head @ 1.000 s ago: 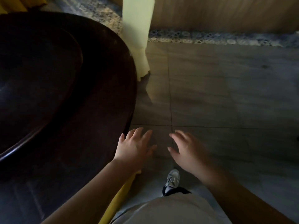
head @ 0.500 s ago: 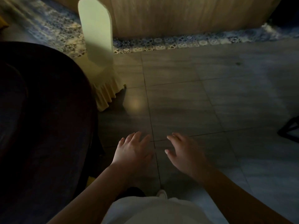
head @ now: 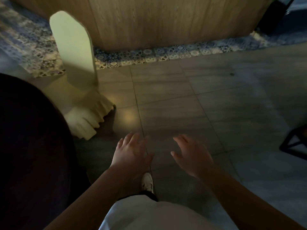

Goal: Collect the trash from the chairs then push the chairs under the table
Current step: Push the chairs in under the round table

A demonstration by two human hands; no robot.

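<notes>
A chair in a pale yellow cover (head: 74,63) stands at the upper left, its seat partly under the edge of the dark round table (head: 29,146) that fills the left side. Its frilled skirt reaches the floor. My left hand (head: 131,155) and my right hand (head: 192,155) hover side by side over the grey floor tiles, fingers spread and relaxed, holding nothing. Both are to the right of the table and nearer to me than the chair. No trash shows in this view.
A wooden panelled counter (head: 166,22) with a blue patterned tile strip (head: 157,53) at its foot runs across the back. A black metal frame (head: 295,143) juts in at the right edge. My white shoe (head: 147,181) is on the tiles below my hands.
The view has swung to the right and tilted up, so the table has slid left and the chair's whole back now shows. My hands have stayed empty in front of me.
</notes>
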